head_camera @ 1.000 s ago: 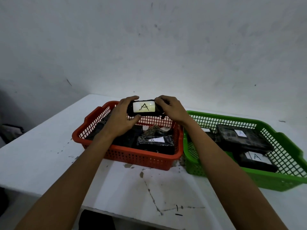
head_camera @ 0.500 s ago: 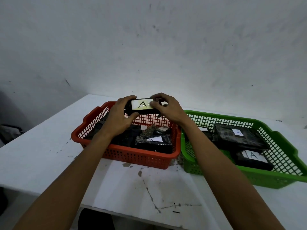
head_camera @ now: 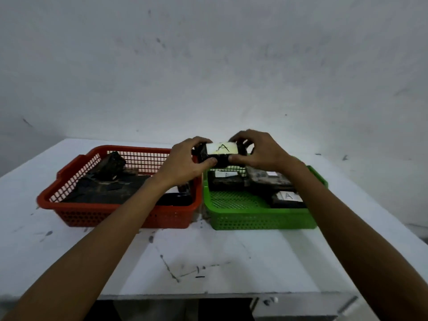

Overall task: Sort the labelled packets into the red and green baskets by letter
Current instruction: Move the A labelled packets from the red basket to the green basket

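Observation:
Both hands hold one black packet (head_camera: 221, 152) with a white label marked A, raised above the far left corner of the green basket (head_camera: 259, 218). My left hand (head_camera: 185, 162) grips its left end and my right hand (head_camera: 259, 150) its right end. The green basket holds three black packets, among them one labelled A (head_camera: 287, 199) at the right and another (head_camera: 225, 179) at the back left. The red basket (head_camera: 111, 214) stands to the left and holds dark packets (head_camera: 108, 188), their labels hidden.
The two baskets stand side by side, touching, on a white scuffed table (head_camera: 208, 258). A bare grey wall rises behind the table. The table's front edge runs along the bottom of the view, with a dark gap below it.
Both hands carried the A packet rightward, from above the red basket's back edge to above the green basket's left corner. The view also shifted, so both baskets sit more centrally.

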